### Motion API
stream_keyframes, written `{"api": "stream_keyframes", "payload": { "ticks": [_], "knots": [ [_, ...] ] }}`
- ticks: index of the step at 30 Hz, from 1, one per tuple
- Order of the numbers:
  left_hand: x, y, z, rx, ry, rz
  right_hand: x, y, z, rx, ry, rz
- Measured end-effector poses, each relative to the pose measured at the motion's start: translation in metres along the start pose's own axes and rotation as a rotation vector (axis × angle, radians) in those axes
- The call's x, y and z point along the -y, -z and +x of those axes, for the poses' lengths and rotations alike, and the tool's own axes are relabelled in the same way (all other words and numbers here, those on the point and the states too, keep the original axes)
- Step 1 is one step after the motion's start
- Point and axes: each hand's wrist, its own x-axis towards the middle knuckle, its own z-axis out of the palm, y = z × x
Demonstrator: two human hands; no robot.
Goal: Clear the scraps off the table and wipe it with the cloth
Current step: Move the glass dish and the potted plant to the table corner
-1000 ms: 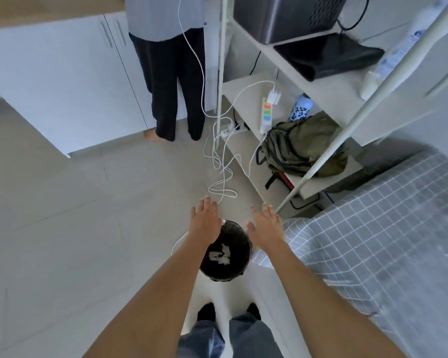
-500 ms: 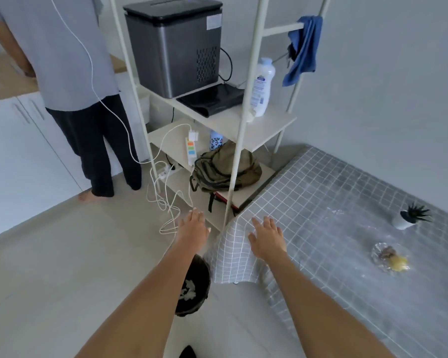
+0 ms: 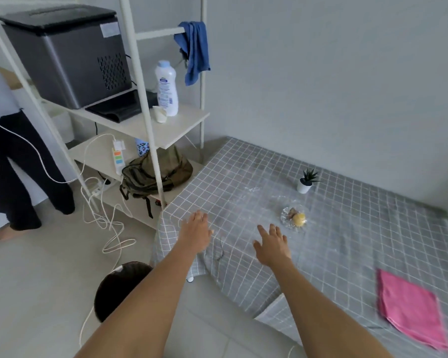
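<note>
**Inspector:** Your left hand (image 3: 195,235) is stretched out over the near-left corner of the table (image 3: 347,228), fingers straight and loosely spread, gripping nothing. Whether the palm touches the checked covering, I cannot tell.

**Operator:** And the other hand?

**Inspector:** Your right hand (image 3: 272,245) sits further in over the tabletop, fingers straight and fanned apart, also holding nothing. It is near a clear glass dish (image 3: 294,218), not touching it.

**Operator:** What is in the dish?

**Inspector:** 1 yellow piece and 1 brownish piece; too small to identify. A pale dusting of scraps (image 3: 251,189) lies on the covering between that dish and the far-left edge.

**Operator:** The cloth?

**Inspector:** A pink cloth (image 3: 411,308) lies flat on the near-right part of the table, well apart from both your hands. A small potted plant (image 3: 306,180) stands upright beyond the dish, toward the wall.

**Operator:** Anything off the table?

**Inspector:** A dark bin (image 3: 114,288) stands on the floor beneath your left forearm, just beside the table corner. A white shelf rack (image 3: 150,125) stands left of the table; it carries a dark appliance (image 3: 62,58), a white bottle (image 3: 166,89) and an olive backpack (image 3: 155,174), and a blue towel (image 3: 194,51) hangs from its rail. White cables (image 3: 106,218) trail on the floor. A second person's legs (image 3: 18,171) stand at the left edge.
</note>
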Motion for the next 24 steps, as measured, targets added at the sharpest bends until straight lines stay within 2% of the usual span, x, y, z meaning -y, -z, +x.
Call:
{"api": "stream_keyframes", "payload": {
  "ticks": [11, 24],
  "knots": [
    [-0.088, -0.001, 0.036, 0.043, -0.145, 0.018, -0.098, 0.011, 0.0, -0.025, -0.183, 0.08],
    [-0.1, 0.004, 0.159, 0.111, -0.195, 0.02, -0.125, 0.013, 0.084, -0.101, -0.331, 0.19]
  ]
}}
